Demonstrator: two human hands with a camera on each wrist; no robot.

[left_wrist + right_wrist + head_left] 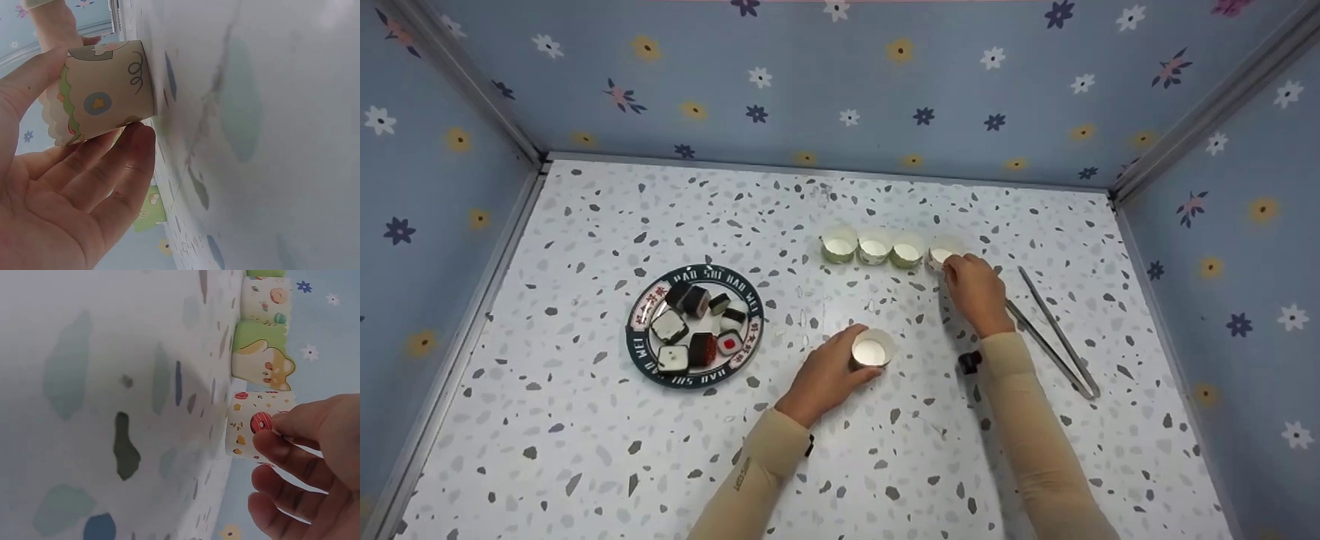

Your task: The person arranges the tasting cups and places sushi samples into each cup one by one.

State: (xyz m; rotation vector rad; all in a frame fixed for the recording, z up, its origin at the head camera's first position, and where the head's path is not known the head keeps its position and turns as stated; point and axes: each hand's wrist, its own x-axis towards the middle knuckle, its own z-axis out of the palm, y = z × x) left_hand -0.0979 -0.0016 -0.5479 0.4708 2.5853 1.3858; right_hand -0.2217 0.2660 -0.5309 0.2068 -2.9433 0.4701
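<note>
My left hand (823, 376) grips a white-lined paper baking cup (871, 352) from its left side, thumb on the near side. In the left wrist view this cup (107, 93) shows a scalloped rim, green trim and a star, with its base close to the tabletop. Farther back, my right hand (978, 294) pinches the rim of the rightmost paper cup (940, 256) between thumb and forefinger. Red donut prints mark that cup (242, 422) in the right wrist view; the other fingers curl loosely below. Three more cups stand left of it, the nearest a green dog-print cup (907, 255).
A dark-rimmed round plate (640, 351) at the left bears several sushi pieces (669, 327). Metal tongs (1061, 341) lie spread beside the right forearm. Flower-patterned walls (840, 82) enclose the speckled table (607, 465) at the back and both sides.
</note>
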